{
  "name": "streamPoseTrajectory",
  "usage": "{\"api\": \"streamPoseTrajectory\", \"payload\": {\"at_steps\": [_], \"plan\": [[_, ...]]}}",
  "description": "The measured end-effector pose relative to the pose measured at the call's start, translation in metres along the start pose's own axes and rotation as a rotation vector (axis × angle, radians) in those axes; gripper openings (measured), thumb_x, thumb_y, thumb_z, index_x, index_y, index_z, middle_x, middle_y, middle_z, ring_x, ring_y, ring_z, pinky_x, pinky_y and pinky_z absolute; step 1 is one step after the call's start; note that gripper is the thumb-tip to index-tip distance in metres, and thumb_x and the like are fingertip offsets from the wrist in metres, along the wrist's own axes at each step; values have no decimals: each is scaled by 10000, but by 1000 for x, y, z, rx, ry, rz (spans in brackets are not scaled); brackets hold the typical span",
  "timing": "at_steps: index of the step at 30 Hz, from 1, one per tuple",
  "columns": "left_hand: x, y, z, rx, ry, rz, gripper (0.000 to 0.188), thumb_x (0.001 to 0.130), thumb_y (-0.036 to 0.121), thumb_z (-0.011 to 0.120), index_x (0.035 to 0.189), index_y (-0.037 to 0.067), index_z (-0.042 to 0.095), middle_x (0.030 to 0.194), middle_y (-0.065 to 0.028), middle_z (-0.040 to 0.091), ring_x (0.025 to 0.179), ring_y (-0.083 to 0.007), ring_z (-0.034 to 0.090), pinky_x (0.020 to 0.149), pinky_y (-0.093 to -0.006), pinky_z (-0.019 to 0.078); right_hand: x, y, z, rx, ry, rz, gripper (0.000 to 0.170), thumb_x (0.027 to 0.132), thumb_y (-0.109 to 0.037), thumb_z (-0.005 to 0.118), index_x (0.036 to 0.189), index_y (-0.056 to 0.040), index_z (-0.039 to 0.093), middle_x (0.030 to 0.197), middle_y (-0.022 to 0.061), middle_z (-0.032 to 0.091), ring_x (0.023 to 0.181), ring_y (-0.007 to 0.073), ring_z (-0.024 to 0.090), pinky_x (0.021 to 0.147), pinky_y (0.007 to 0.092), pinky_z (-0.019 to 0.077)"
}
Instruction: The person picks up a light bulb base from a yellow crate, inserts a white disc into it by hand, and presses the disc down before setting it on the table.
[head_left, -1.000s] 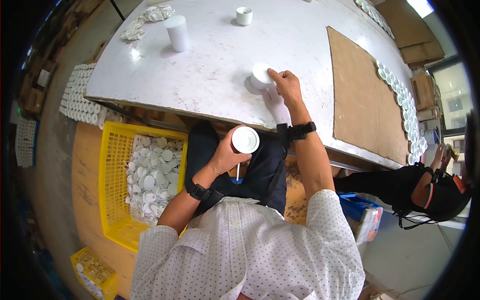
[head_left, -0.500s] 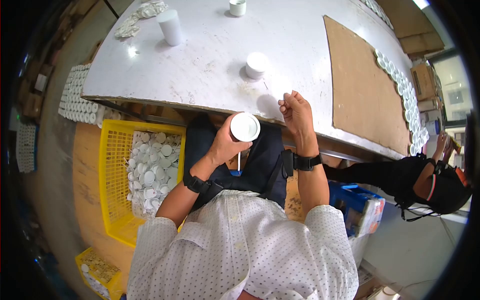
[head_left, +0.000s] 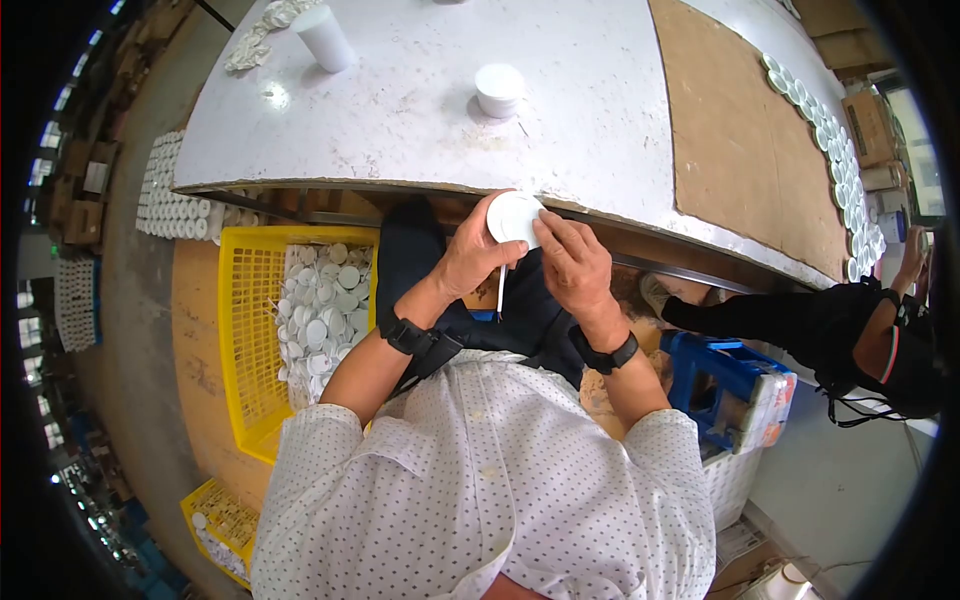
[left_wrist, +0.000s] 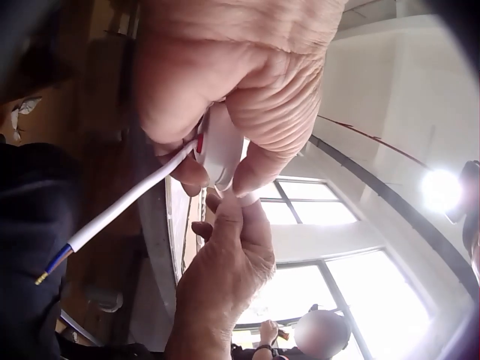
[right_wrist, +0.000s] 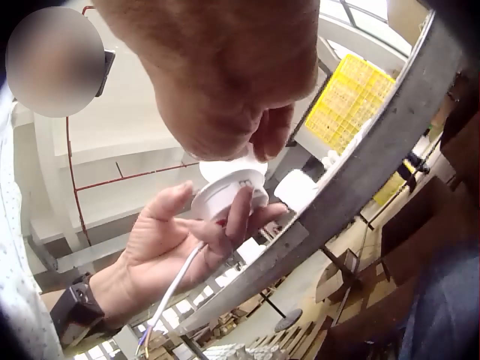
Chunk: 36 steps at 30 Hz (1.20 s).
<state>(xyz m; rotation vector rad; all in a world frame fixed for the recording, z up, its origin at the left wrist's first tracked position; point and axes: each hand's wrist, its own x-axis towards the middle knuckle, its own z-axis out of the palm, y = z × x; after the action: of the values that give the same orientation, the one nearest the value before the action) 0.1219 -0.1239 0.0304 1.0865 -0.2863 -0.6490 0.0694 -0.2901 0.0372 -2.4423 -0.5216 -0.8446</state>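
Note:
My left hand (head_left: 468, 250) grips a round white housing (left_wrist: 223, 146) just off the table's front edge. From the housing's side a white cable (left_wrist: 135, 193) hangs, with blue and brown wires bared at its end. The right hand (head_left: 578, 268) pinches a thin white disc (head_left: 514, 218) at the housing's open face. In the right wrist view the disc (right_wrist: 223, 169) lies against the housing (right_wrist: 219, 196), beneath the right fingers; whether it sits inside the rim I cannot tell. Beyond both hands, a short stack of white discs (head_left: 499, 90) stands on the table.
The white table (head_left: 400, 130) carries a tall white cylinder (head_left: 325, 38), crumpled paper (head_left: 250, 50) and a brown board (head_left: 740, 140) edged with round white pieces. Left of my legs is a yellow crate (head_left: 250, 340) of white parts. A person in black (head_left: 850, 340) is at the right.
From the disc stack, my right hand has come back to the housing, bringing a disc over its face. The left hand kept its grip, and the head view has shifted.

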Motion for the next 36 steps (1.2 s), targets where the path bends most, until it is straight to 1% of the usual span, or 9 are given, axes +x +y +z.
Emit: {"api": "streamPoseTrajectory", "payload": {"at_steps": [4, 10, 17, 19, 22, 26, 30, 35, 36], "plan": [[-1, 0, 4, 99, 28, 14, 563, 811, 162, 588, 1262, 3, 291, 949, -72, 526, 663, -80, 493, 539, -202, 435, 1, -5, -1, -27, -23, -12, 466, 568, 34, 627, 1025, -49, 585, 1047, 83, 569, 811, 233, 556, 666, 296, 488], [-2, -1, 3, 127, 88, 25, 480, 841, 186, 544, 1242, 19, 340, 932, -65, 538, 646, -75, 498, 522, -195, 439, 4, -10, 3, 10, -37, -4, 528, 549, 63, 601, 1062, -59, 574, 1071, 94, 565, 829, 259, 555, 688, 312, 485], [-6, 4, 2, 171, 123, 29, 444, 862, 211, 514, 1243, 43, 360, 944, -63, 551, 660, -70, 509, 528, -185, 445, 7, -13, 3, 29, -48, -28, 539, 548, 47, 613, 1071, -83, 578, 1077, 78, 564, 807, 255, 551, 668, 308, 483], [-6, 6, 2, 186, 145, -27, 380, 895, 177, 453, 1237, 31, 372, 1068, -89, 524, 871, -107, 536, 660, -218, 482, 8, -14, 2, 24, -51, -38, 523, 552, 35, 627, 1060, -82, 585, 1077, 74, 564, 802, 250, 549, 665, 307, 483], [-3, 0, -1, 184, 175, 5, 359, 906, 193, 440, 1221, 27, 394, 1077, -93, 521, 920, -127, 538, 723, -234, 481, 10, -16, 2, 6, -55, -56, 479, 560, 11, 657, 1028, -77, 602, 1071, 65, 570, 781, 232, 547, 650, 297, 482], [-3, 1, 4, 128, 205, 66, 347, 902, 203, 447, 1195, 17, 423, 1056, -99, 535, 928, -145, 541, 767, -249, 471, 8, -14, 8, -58, -31, -115, 412, 565, -10, 686, 970, -56, 629, 1047, 66, 586, 729, 197, 540, 606, 268, 477], [-5, 4, 5, 337, 273, 143, 314, 890, 183, 463, 1150, 6, 459, 999, -113, 567, 899, -154, 549, 774, -261, 463, 5, -13, 9, -40, -35, -160, 401, 561, -7, 690, 957, -42, 634, 1033, 79, 593, 700, 185, 534, 581, 259, 473], [-7, -1, -4, 392, 327, 136, 297, 876, 148, 481, 1131, -3, 470, 982, -110, 574, 873, -153, 555, 766, -264, 462, 10, -15, 13, 57, -92, -129, 438, 569, 13, 678, 998, -49, 616, 1074, 101, 569, 740, 220, 547, 612, 281, 477], [-9, -4, -9, 228, 348, 137, 308, 862, 135, 499, 1137, 2, 465, 991, -104, 568, 865, -149, 555, 739, -260, 471, 15, -18, 11, 118, -133, -101, 449, 582, 12, 672, 1021, -60, 607, 1100, 115, 552, 781, 251, 553, 644, 306, 480]]}}
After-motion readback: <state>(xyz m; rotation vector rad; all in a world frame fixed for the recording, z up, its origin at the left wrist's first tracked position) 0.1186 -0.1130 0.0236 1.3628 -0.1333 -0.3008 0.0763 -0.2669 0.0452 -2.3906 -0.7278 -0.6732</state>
